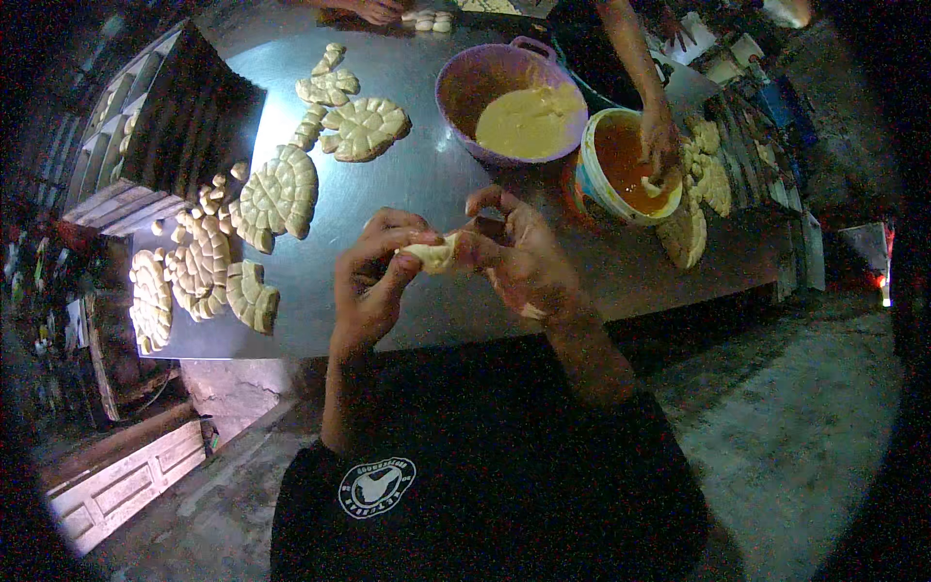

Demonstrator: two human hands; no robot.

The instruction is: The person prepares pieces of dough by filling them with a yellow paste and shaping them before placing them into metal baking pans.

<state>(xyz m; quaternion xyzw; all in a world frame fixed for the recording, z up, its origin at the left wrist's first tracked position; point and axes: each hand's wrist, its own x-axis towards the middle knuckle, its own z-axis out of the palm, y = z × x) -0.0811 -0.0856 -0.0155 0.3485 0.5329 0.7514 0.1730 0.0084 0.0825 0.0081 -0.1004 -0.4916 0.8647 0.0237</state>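
Above the steel table (pixel 407 179), both my hands are closed on one small piece of pale dough (pixel 430 257). My left hand (pixel 376 276) grips its left end between thumb and fingers. At the other end, my right hand (pixel 529 260) pinches it with thumb and forefinger, the remaining fingers curled loosely. A pale bit (pixel 531 311) shows at the heel of my right hand; I cannot make out what it is. Beyond my hands stands a purple basin (pixel 458 78) holding a thick yellow mixture (pixel 529 121).
Scored dough slabs (pixel 278 194) and small dough balls (pixel 215 194) lie at the left, beside wooden trays (pixel 131 206). Another person's hand (pixel 659 141) reaches into a white bucket (pixel 593 165) of orange-brown liquid. More dough (pixel 684 238) lies beside it. A third hand (pixel 376 10) shows at the far edge.
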